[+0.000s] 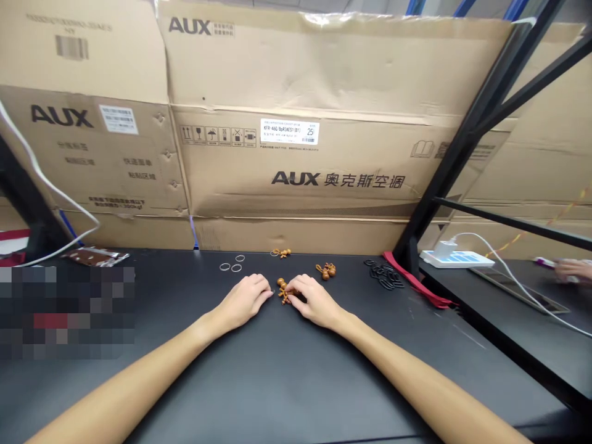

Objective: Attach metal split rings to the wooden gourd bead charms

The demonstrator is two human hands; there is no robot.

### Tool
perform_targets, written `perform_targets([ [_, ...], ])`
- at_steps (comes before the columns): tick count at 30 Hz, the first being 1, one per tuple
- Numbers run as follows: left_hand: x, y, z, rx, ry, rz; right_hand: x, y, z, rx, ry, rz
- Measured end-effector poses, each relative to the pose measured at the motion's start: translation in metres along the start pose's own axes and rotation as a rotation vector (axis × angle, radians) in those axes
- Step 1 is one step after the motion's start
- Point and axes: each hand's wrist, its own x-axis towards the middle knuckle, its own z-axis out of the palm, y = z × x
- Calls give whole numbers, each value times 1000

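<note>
My right hand (314, 301) is closed at the middle of the black table, its fingertips on a small brown gourd charm (282, 283) with an orange cord and beads. The fingers partly cover the charm. Just left of it, my left hand (245, 301) rests with thumb and fingers pinched together. Something tiny and dark may be at those fingertips, too small to make out. Behind the hands lies another charm (285, 253) joined to a metal ring. Further right sit more gourd charms (327, 271) in a small cluster.
Three loose metal rings (236, 267) lie behind my left hand. A pile of black clips or loops (386, 275) and a red strap (416, 280) are at the right, beside a black metal frame (467, 129). Cardboard (296, 80) walls the back. Another person's hand (573, 270) shows far right.
</note>
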Motion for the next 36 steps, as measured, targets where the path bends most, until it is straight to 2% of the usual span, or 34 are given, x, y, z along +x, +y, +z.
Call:
perform_targets([
  [4,0,-4,3,-106,14,-18,0,0,0,5,-7,-1],
  [16,0,-12,-11,-193,-133,25,0,-3,-1,-1,-8,0],
  [25,-3,1,-10,-123,-114,26,0,-3,1,12,-2,-3],
  [36,-4,13,4,-227,7,-94,1,-13,3,-57,2,-15],
])
